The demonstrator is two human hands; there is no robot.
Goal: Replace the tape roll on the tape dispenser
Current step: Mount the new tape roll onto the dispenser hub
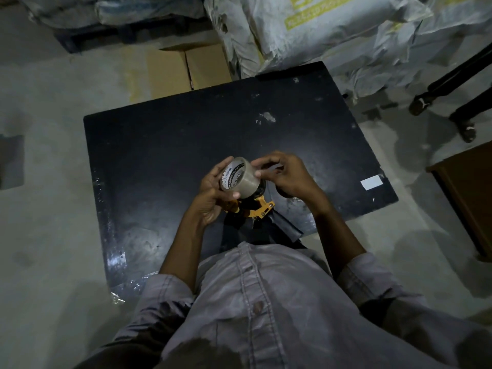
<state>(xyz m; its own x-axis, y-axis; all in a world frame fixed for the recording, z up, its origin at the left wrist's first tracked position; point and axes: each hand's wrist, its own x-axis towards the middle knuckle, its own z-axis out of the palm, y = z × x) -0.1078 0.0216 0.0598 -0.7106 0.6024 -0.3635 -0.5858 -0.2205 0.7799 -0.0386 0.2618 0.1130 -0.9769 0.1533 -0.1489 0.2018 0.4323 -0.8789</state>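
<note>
A roll of clear tape (241,175) with a printed white core sits tilted against the black hub of an orange tape dispenser (259,207), held just above the black table (159,145). My left hand (213,195) cups the roll from the left, thumb under it. My right hand (286,174) grips the roll's right edge with thumb and fingers; a dark object shows under its palm, and I cannot tell what it is. The dispenser's handle is hidden below my hands.
A white label (371,181) is stuck near the table's right edge. Cardboard boxes (186,67) and white sacks (319,30) lie on the floor behind the table. Another person's legs and sandalled feet (442,102) stand at the right. A brown piece of furniture (468,193) is further right.
</note>
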